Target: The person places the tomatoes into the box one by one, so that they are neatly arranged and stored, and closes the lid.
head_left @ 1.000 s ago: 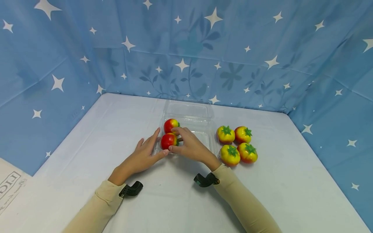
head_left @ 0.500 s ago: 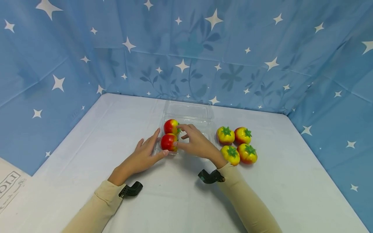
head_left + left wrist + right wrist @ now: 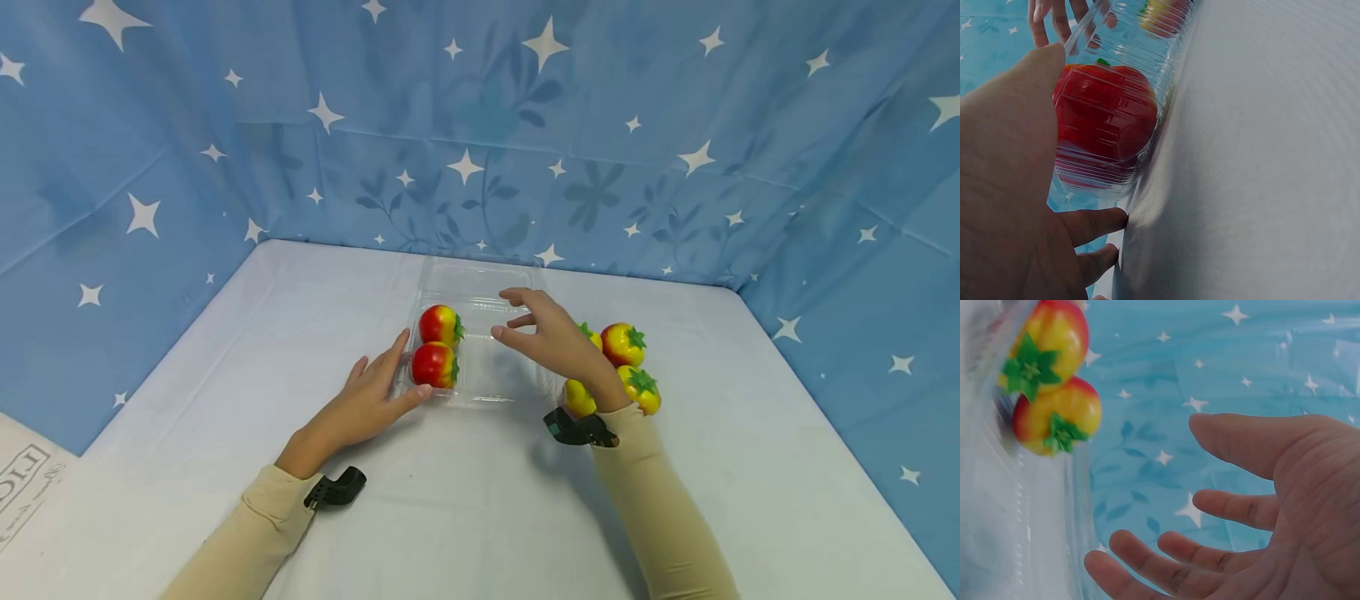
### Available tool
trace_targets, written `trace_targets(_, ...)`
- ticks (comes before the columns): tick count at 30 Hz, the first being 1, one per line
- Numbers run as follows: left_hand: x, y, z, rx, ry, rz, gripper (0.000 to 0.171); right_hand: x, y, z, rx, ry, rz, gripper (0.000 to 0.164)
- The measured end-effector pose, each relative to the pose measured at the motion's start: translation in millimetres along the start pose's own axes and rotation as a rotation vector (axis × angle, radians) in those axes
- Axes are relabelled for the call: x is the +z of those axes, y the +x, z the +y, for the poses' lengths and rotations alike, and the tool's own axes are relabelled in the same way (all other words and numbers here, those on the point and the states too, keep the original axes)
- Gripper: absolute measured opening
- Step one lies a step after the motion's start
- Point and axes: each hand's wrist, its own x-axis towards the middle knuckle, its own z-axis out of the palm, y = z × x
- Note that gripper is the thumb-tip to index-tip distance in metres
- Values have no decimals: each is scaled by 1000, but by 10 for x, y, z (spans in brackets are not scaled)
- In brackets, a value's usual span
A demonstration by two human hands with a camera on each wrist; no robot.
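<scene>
Two red-and-yellow toy tomatoes with green star-shaped tops, a front tomato [image 3: 433, 365] and a rear tomato [image 3: 437, 325], sit along the left side of a clear plastic clamshell box [image 3: 495, 379]. My left hand [image 3: 363, 402] rests at the box's front left corner, its fingers extended along the side; in the left wrist view the thumb lies by the wall, beside a tomato [image 3: 1110, 112]. Over the box's right side hovers my right hand [image 3: 558, 337], holding nothing, its fingers loosely spread. The right wrist view shows that palm [image 3: 1310, 525] bare, away from the tomatoes.
Right of the box stand several more toy tomatoes [image 3: 623, 343] in a cluster, partly behind my right hand and wrist. The box's lid [image 3: 480, 279] lies folded back toward the blue starry curtain [image 3: 480, 125]. A printed carton [image 3: 26, 479] is at the left edge.
My right hand has let go of the front tomato in the box, risen and moved right, over the box's right side. The left hand stays where it was.
</scene>
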Motion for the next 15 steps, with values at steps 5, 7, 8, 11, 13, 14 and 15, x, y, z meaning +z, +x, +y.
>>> trace_targets(5, -1, -6, 3, -2, 0, 2, 102, -176, -56, 53, 31, 24, 27, 67)
trace_targets(7, 1, -8, 2, -5, 0, 4, 101, -237, -76, 78, 42, 40, 33, 66)
trace_targets(8, 2, -8, 2, -7, -1, 3, 101, -269, -89, 91, 47, 49, 37, 66)
trace_targets(11, 6, -6, 4, -7, -3, 2, 101, -374, -139, 116, 69, 52, 51, 67)
trace_targets(13, 6, -1, 6, -3, -2, 2, 101, -459, -189, 133, 98, 39, 73, 68)
trace_targets(14, 6, 2, 8, -2, -1, 1, 101, -505, -214, 146, 109, 35, 84, 68)
trace_targets(15, 6, 5, 9, -1, 0, 1, 101, -551, -241, 158, 122, 33, 96, 68)
